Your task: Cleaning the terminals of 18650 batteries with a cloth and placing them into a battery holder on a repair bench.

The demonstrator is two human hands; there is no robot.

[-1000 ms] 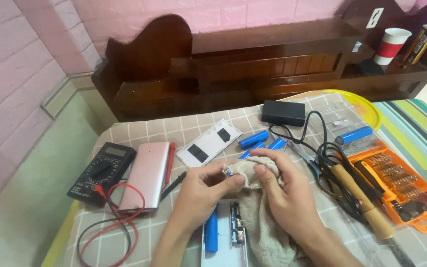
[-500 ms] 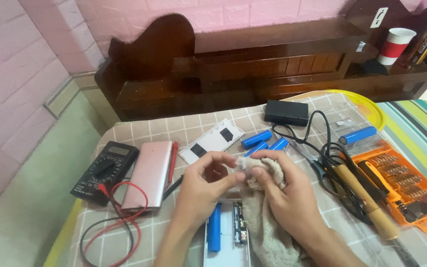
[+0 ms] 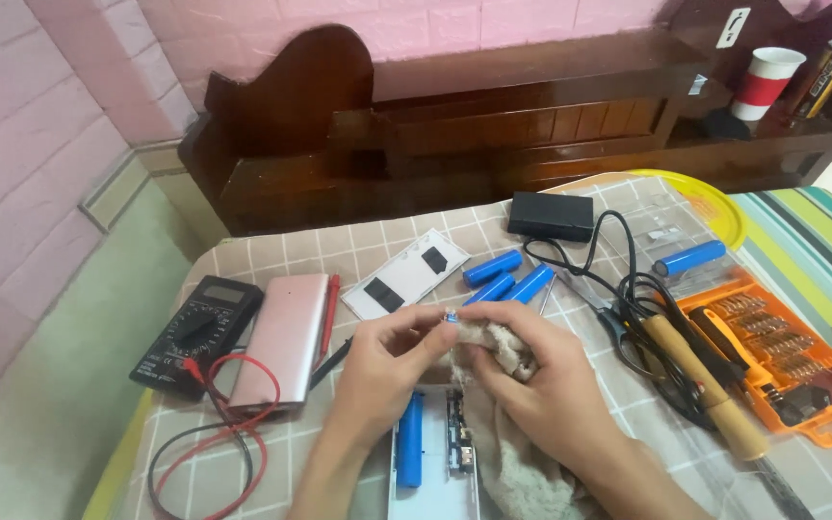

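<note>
A small blue-tipped part [image 3: 451, 317] sits pinched between the thumb and fingertips of the left hand [image 3: 384, 364], just below the centre of the frame, and the right hand [image 3: 532, 380] presses a beige cloth [image 3: 495, 345] against it, fingers closed around the bunched fabric. Compared with half a second ago, the hands keep the same pose but sit slightly lower and further right in the frame, and the cloth stays wrapped around the part. Below the hands, at the bottom edge, lies an open white case [image 3: 432, 472] holding one blue cell [image 3: 409, 438] and a circuit board [image 3: 456, 444]. Just above the hands three loose blue batteries [image 3: 508, 277] lie together near a white panel [image 3: 407, 273]. To the left rest a pink power bank [image 3: 280, 341] and a black multimeter [image 3: 197, 333] with red and black leads. To the right lie a wooden-handled soldering iron [image 3: 705, 386] and an orange screwdriver-bit tray [image 3: 788, 367].
</note>
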